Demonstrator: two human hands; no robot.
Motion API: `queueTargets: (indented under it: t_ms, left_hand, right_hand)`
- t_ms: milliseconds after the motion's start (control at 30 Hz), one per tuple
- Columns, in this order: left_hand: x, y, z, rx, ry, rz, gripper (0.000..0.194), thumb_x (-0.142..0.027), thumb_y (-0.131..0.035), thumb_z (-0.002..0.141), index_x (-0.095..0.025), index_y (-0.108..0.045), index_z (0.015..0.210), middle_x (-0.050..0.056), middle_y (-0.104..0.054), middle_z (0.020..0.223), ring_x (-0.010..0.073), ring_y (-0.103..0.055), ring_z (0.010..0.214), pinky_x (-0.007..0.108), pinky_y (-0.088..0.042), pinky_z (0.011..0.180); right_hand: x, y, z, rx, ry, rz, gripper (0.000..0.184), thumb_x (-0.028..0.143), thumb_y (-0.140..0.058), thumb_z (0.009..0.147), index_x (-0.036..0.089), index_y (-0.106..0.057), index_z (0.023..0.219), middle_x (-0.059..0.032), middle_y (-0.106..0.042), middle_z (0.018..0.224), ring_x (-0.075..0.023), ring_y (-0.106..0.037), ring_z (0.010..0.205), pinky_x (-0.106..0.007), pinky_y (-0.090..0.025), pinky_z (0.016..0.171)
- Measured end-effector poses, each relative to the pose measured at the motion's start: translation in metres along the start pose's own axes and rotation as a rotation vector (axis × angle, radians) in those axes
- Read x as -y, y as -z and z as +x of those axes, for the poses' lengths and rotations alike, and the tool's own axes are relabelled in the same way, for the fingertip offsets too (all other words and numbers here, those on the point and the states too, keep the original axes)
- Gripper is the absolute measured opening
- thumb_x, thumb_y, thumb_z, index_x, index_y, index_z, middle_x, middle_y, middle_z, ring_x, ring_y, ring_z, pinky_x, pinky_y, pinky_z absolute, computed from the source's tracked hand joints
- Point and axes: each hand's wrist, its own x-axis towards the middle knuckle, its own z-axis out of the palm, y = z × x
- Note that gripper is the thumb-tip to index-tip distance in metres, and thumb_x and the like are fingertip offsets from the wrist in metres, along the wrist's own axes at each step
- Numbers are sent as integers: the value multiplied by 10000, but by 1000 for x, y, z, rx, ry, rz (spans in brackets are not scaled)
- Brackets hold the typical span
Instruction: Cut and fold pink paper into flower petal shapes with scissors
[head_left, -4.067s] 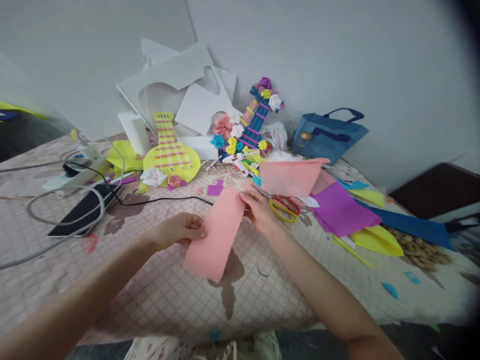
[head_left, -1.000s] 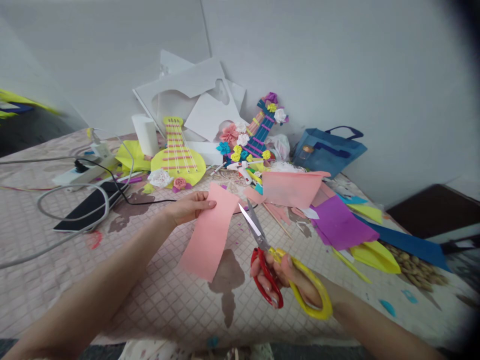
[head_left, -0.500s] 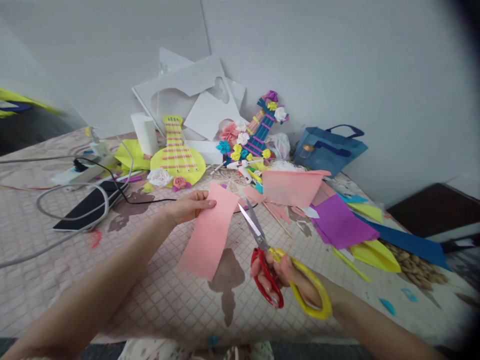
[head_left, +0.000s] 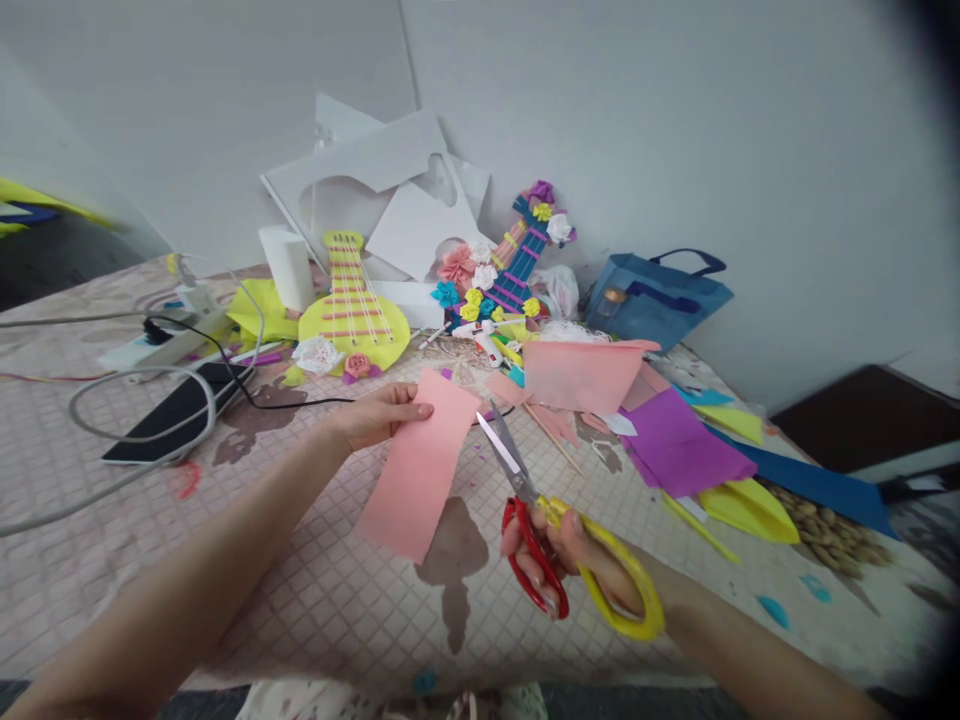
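Between the thumb and fingers of my left hand [head_left: 386, 412] is a pink paper strip [head_left: 420, 475], pinched by its upper left edge and hanging slanted over the table. My right hand [head_left: 574, 560] grips a pair of scissors [head_left: 517, 465] with one red and one yellow handle, fingers through the loops. The blades are slightly parted and point up and left, close to the strip's upper right edge. No paper shows between them. Behind the blades lies a larger folded pink sheet [head_left: 577, 375], with a purple sheet [head_left: 686, 445] to its right.
A yellow paper guitar [head_left: 352, 315] and a blue flower-decorated one [head_left: 517, 270] stand at the back. A white glue gun [head_left: 484, 340] lies before them. Cables and a black tablet-like slab [head_left: 180, 415] are at left. A blue bag [head_left: 652, 300] and peanuts [head_left: 829, 535] sit at right.
The hands, strip and scissors keep nearly the same positions. The whole view has shifted very slightly, and the strip's top edge sits a touch lower.
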Motion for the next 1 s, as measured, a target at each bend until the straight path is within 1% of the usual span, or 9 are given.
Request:
queueTargets:
  t_ms: [100,267,433,600,800,1000]
  left_hand:
    - [-1,-3,-1,14,5,26,216,-269,-761,667,-96,-671,761,32,-667,648,95,-606,536,166,-457,514]
    - [-4,-6,-2,23,11,80,242,-284,-757,672,-99,-673,803,54,-694,720,121,-636,587,187,-486,550]
    - [-8,-9,-4,47,5,156,197,-263,-732,704,-102,-662,794,52,-697,723,124,-640,598,192,-490,560]
    - [-17,-13,-7,83,9,246,218,-270,-714,722,-103,-662,854,72,-707,796,152,-658,683,227,-502,625]
    - [-24,-13,-9,121,-34,354,142,-257,-698,740,-123,-667,777,27,-686,724,101,-624,630,176,-466,585]
    - [-30,-8,-6,197,-68,431,144,-259,-674,763,-122,-664,804,20,-658,703,86,-578,582,165,-435,534]
  right_hand:
    - [2,-1,0,6,-9,25,684,731,-272,802,134,-540,999,-10,-469,689,-99,-469,532,-225,-421,465]
    - [12,-5,-3,22,-45,15,617,686,-290,836,135,-530,973,-4,-470,687,-84,-458,508,-232,-448,479]
    - [26,-9,-10,10,-118,16,658,711,-303,812,119,-540,972,-6,-474,688,-79,-464,500,-222,-452,464]
    - [36,-13,-15,4,-108,6,653,700,-308,821,109,-546,964,-4,-478,684,-72,-461,490,-208,-439,442]
    - [39,-18,-16,2,-93,12,642,685,-313,833,106,-556,967,4,-480,660,-69,-462,469,-206,-443,439]
    - [34,-17,-14,29,-95,60,635,673,-290,847,107,-563,940,-7,-488,665,-75,-476,478,-212,-438,456]
